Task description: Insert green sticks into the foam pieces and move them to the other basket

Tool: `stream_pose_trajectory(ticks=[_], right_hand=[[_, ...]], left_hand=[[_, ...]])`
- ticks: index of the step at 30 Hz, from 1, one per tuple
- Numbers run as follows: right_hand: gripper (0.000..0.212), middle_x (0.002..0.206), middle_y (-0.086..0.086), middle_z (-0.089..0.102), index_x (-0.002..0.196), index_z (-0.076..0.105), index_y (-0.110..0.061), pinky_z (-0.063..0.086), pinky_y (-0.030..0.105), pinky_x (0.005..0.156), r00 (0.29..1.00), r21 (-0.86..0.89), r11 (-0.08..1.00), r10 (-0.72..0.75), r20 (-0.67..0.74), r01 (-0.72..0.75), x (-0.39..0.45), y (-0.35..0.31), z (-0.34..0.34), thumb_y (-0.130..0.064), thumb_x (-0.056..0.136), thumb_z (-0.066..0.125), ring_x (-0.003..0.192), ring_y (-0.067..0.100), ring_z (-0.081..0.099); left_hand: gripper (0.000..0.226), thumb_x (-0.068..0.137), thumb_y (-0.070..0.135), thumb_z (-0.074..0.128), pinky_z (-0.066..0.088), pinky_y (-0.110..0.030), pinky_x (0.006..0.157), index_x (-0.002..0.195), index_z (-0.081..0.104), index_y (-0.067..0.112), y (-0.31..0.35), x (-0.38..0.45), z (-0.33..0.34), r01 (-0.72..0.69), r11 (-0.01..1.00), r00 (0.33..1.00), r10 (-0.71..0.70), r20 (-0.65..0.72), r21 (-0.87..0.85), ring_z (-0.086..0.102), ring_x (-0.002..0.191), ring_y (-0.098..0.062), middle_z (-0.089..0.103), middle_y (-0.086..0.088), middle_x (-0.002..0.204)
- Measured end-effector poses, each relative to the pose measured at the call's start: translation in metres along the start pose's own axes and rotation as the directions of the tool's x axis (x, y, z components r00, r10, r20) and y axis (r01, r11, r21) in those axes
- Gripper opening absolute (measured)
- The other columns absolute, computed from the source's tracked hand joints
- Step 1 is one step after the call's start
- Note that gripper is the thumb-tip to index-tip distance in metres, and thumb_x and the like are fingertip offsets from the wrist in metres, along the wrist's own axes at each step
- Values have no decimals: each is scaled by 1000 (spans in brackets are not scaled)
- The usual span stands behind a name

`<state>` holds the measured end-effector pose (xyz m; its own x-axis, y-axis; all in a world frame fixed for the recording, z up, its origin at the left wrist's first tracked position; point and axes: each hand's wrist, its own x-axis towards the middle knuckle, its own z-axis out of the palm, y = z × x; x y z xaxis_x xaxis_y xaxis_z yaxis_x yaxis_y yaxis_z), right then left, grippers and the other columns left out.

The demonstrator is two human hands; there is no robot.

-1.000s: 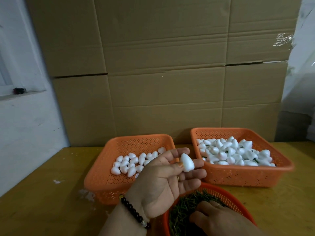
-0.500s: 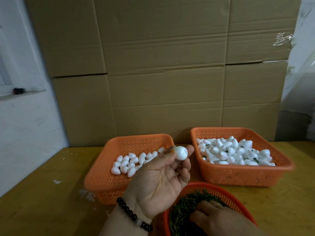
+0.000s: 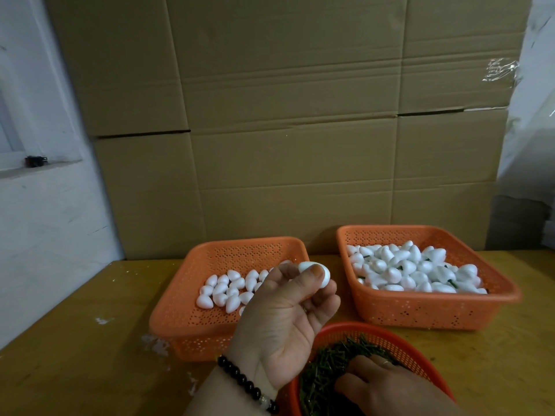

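Left hand [image 3: 279, 322] is raised palm up above the table and pinches one white foam piece [image 3: 316, 273] between the thumb and the fingertips, so the piece sits at the top of the hand, in the air between the two far baskets. A black bead bracelet [image 3: 246, 385] is on this wrist. Right hand [image 3: 381, 385] lies low in the round red basket [image 3: 378, 333] on the pile of green sticks [image 3: 327, 373]; its fingers are bent down into the sticks, but I cannot tell if they already hold one.

The step now, I think, is to take a single stick and push it into the foam. To do it well, the right hand should separate only one stick from the pile, and the left hand should turn the piece so one end looks toward the right hand. The pinch should be light, because foam dents easily, and the stick should go in straight along the middle so it does not come out at the side.

The foam piece is small, smooth, white and egg-like, with one end more narrow. Behind the hand, the left orange basket [image 3: 192, 304] holds a small group of the same plain pieces. The right orange basket [image 3: 420, 307] is much fuller, and some dark green shows between its pieces, so I judge these are the finished ones.
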<state>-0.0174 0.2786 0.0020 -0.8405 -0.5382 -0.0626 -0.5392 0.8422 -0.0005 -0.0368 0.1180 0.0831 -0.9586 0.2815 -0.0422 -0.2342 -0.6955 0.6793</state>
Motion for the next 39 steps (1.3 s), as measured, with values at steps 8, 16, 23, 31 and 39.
stream_pose_trajectory(ticks=[8, 16, 23, 31, 39], right_hand=[[36, 129, 2, 39, 134, 37, -29, 36, 36, 102, 1000, 6, 1000, -9, 5, 9, 1, 2, 0, -44, 101, 33, 123, 15, 38], [38, 128, 2, 40, 133, 39, -30, 37, 36, 103, 1000, 2, 1000, -12, -5, 12, 1, 2, 2, -47, 100, 32, 122, 17, 40], [37, 125, 2, 40, 131, 38, -31, 38, 36, 100, 1000, 0, 1000, 2, -27, -2, -1, 1, 4, -49, 99, 31, 122, 17, 41], [37, 126, 2, 39, 131, 36, -31, 38, 36, 100, 1000, 10, 1000, 0, -13, 0, -1, 0, 1, -48, 99, 32, 122, 16, 40], [39, 129, 3, 38, 135, 35, -30, 37, 37, 102, 1000, 3, 1000, -9, 6, 9, -1, 0, -2, -47, 99, 33, 125, 17, 38]], left_hand=[[36, 56, -4, 73, 57, -28, 61, 88, 59, 6, -5, -1, 1, -151, 980, 988, 152, 0, 127, 71, 74, -23, 70, -12, 80], [35, 74, 2, 62, 57, -28, 68, 108, 62, 2, -7, -7, 8, -225, 963, 973, 214, 88, 146, 70, 81, -21, 71, -15, 93], [34, 83, -2, 51, 58, -32, 60, 114, 64, 6, -2, -12, 12, -80, 996, 987, 84, 135, -30, 70, 74, -26, 71, -20, 103], [39, 65, -6, 66, 56, -27, 55, 101, 70, 5, 1, -13, 11, -62, 997, 991, 68, 116, -53, 68, 70, -24, 70, -19, 100], [32, 66, -3, 64, 54, -25, 50, 93, 74, 10, 1, -11, 8, -79, 996, 993, 76, 88, 33, 66, 61, -17, 66, -12, 78]])
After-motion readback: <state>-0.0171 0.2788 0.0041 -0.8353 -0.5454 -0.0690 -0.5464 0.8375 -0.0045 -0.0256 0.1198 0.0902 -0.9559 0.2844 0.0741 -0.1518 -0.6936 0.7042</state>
